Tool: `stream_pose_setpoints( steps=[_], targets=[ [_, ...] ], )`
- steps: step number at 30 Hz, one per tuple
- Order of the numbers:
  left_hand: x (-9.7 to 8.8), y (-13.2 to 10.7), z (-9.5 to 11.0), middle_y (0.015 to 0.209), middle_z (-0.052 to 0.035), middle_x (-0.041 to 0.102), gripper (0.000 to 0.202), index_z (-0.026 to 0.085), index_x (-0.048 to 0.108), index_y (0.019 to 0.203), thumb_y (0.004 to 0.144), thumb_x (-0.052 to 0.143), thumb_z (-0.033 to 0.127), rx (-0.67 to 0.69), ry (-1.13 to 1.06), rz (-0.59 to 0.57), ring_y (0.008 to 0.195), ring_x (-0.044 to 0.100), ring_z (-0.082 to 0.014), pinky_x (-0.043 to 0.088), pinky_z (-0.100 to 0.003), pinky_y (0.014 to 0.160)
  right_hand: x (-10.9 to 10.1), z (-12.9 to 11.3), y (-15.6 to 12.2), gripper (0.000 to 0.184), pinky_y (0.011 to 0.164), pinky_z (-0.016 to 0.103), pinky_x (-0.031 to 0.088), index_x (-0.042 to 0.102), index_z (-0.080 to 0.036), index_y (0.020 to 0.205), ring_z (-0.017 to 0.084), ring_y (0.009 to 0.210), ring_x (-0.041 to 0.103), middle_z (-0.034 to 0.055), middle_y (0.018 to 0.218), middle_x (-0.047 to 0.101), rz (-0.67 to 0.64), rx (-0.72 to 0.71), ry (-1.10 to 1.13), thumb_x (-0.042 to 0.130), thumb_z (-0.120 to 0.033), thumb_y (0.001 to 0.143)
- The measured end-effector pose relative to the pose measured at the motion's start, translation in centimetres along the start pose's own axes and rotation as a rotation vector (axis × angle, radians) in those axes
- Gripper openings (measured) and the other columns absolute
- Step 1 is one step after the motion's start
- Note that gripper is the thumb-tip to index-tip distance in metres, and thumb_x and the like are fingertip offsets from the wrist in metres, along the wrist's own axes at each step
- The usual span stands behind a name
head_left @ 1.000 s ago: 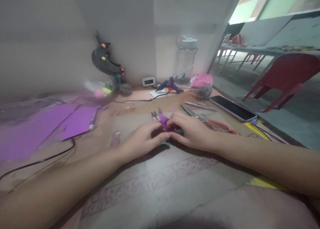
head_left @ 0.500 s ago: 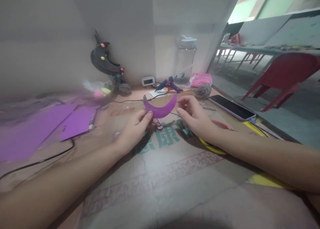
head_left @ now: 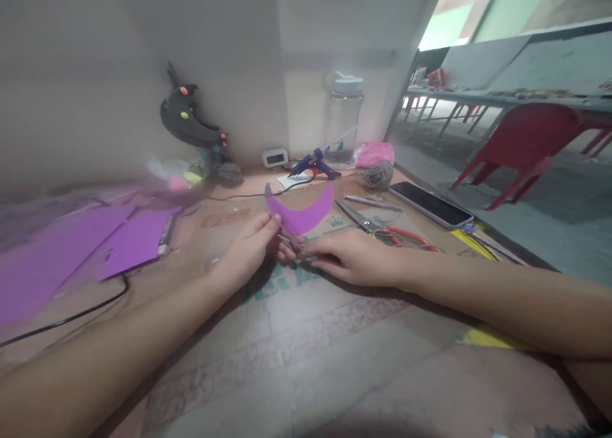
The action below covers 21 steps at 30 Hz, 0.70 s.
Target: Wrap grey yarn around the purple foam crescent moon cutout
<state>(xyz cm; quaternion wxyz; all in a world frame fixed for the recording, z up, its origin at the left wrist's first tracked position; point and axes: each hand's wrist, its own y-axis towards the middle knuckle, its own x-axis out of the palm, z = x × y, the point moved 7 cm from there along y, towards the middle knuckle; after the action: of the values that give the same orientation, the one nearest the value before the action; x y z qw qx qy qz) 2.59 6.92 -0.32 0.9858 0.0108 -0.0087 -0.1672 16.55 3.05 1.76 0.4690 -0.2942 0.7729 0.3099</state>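
My left hand (head_left: 248, 250) pinches the lower edge of a purple foam crescent (head_left: 300, 212) and holds it upright just above the printed cardboard mat (head_left: 306, 336). My right hand (head_left: 351, 264) lies low on the mat to the right of it. Its fingers are drawn together at a small thing right below the crescent, which I cannot make out. The two hands almost touch there.
Red-handled scissors (head_left: 382, 229), a pen (head_left: 370, 202), a phone (head_left: 430, 203) and yellow strips (head_left: 471, 237) lie right of the hands. Behind are a glue gun (head_left: 313, 164), twine (head_left: 377, 175), a bottle (head_left: 344, 116), a black crescent craft (head_left: 186, 119). Purple sheets (head_left: 129, 240) and a cable (head_left: 71, 310) lie left.
Both hands first pressed a purple piece on the mat. The left then lifted the crescent, the right let go of its tip and dropped to the mat below it.
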Motion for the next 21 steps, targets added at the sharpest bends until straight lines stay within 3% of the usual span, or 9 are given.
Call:
stream_pose_setpoints(
  steps=[3,6,9,12,16,19,21],
  targets=[
    [0.8,-0.1,-0.7,0.060,-0.0002,0.065,0.022,0.020,0.048,0.082,0.093,0.050,0.040,-0.111,-0.134,-0.133,0.049,0.062,-0.0157,0.049,-0.027,0.050,0.0,0.1,0.0,0.025,0.073,0.027,0.045,0.072,-0.022,0.107,0.017,0.080,0.067,0.0049,0.096,0.075,-0.079,0.049,-0.027,0.052,-0.022,0.092],
    [1.4,-0.3,-0.6,0.044,0.0057,0.049,0.026,0.022,0.045,0.075,0.093,0.050,0.040,-0.122,-0.171,-0.198,0.040,0.051,-0.0130,0.044,-0.024,0.045,-1.2,1.5,0.0,0.024,0.067,0.026,0.045,0.074,-0.023,0.101,0.017,0.073,0.067,0.0027,0.089,0.076,-0.158,0.171,-0.014,0.053,-0.020,0.089],
    [0.7,-0.1,-0.2,0.043,0.0086,0.038,0.031,0.021,0.040,0.070,0.093,0.052,0.038,-0.047,-0.114,-0.078,0.037,0.040,-0.0081,0.038,-0.020,0.043,-3.9,3.5,0.0,0.025,0.061,0.026,0.043,0.075,-0.024,0.098,0.016,0.068,0.065,0.0014,0.084,0.075,-0.134,0.241,-0.092,0.055,-0.018,0.084],
    [-0.7,0.3,0.4,0.046,0.0085,0.036,0.032,0.020,0.039,0.069,0.095,0.048,0.035,0.050,-0.041,0.071,0.039,0.038,-0.0063,0.032,-0.017,0.044,-7.5,6.0,-0.1,0.022,0.066,0.029,0.045,0.076,-0.022,0.094,0.019,0.077,0.066,0.0029,0.090,0.076,0.014,0.272,-0.195,0.057,-0.020,0.084],
    [-1.6,0.6,0.5,0.048,0.0086,0.036,0.033,0.019,0.037,0.068,0.095,0.047,0.036,0.096,0.003,0.138,0.041,0.037,-0.0060,0.031,-0.017,0.045,-11.7,9.4,-0.9,0.017,0.058,0.028,0.042,0.077,-0.022,0.089,0.017,0.067,0.064,0.0028,0.082,0.075,0.148,0.343,-0.295,0.061,-0.024,0.085],
    [-1.5,0.6,0.5,0.048,0.0083,0.037,0.033,0.019,0.037,0.068,0.095,0.047,0.036,0.083,0.008,0.136,0.041,0.039,-0.0062,0.031,-0.017,0.045,-13.8,10.7,-2.1,0.024,0.053,0.026,0.040,0.077,-0.018,0.083,0.008,0.047,0.054,0.0005,0.061,0.069,0.121,0.466,-0.204,0.057,-0.028,0.091],
    [-1.3,0.5,0.6,0.049,0.0083,0.037,0.032,0.020,0.037,0.068,0.095,0.046,0.034,0.072,-0.005,0.134,0.042,0.039,-0.0066,0.031,-0.017,0.045,-14.2,10.6,-3.1,0.035,0.054,0.024,0.038,0.076,-0.013,0.094,0.001,0.040,0.047,-0.0051,0.048,0.059,0.045,0.568,-0.040,0.045,-0.027,0.097]
  ],
)
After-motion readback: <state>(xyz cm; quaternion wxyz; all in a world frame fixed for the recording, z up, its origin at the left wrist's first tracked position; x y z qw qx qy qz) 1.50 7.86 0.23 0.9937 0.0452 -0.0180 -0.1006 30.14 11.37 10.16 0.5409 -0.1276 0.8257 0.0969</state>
